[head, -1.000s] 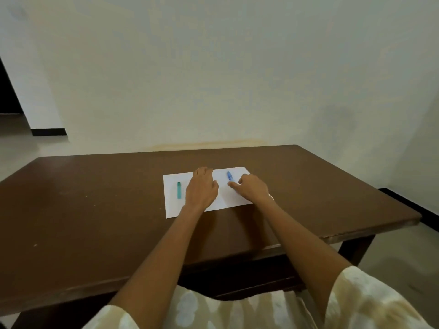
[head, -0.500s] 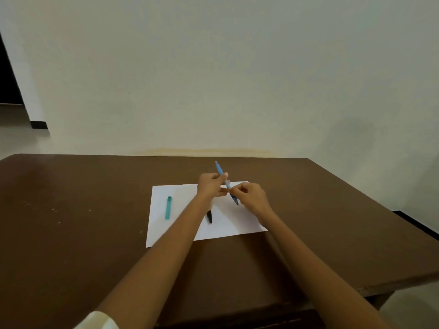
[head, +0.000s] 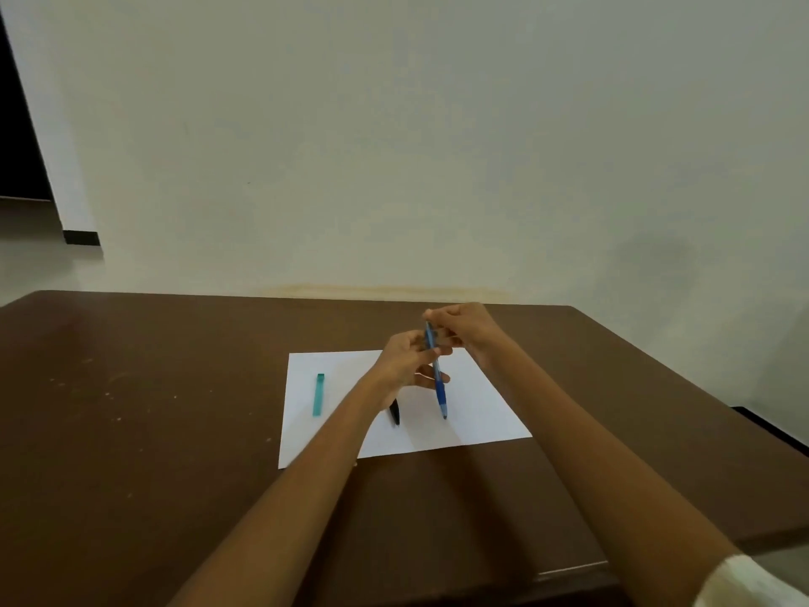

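The person's left forearm point(head: 280, 497) is bare along all of its visible length, long and slim, and it narrows toward the wrist. The left hand point(head: 407, 361) is bare as well, with slender fingers. The right forearm point(head: 591, 453) is uncovered from the wrist almost to the elbow, and the right hand point(head: 468, 330) is bare too. In the bottom right corner the edge of a sleeve point(head: 740, 580) covers the right arm near the elbow. It is light cloth, off-white with faint cream patches, and looks loose and wide at its opening. The picture is too soft there to show its weave or stitching.
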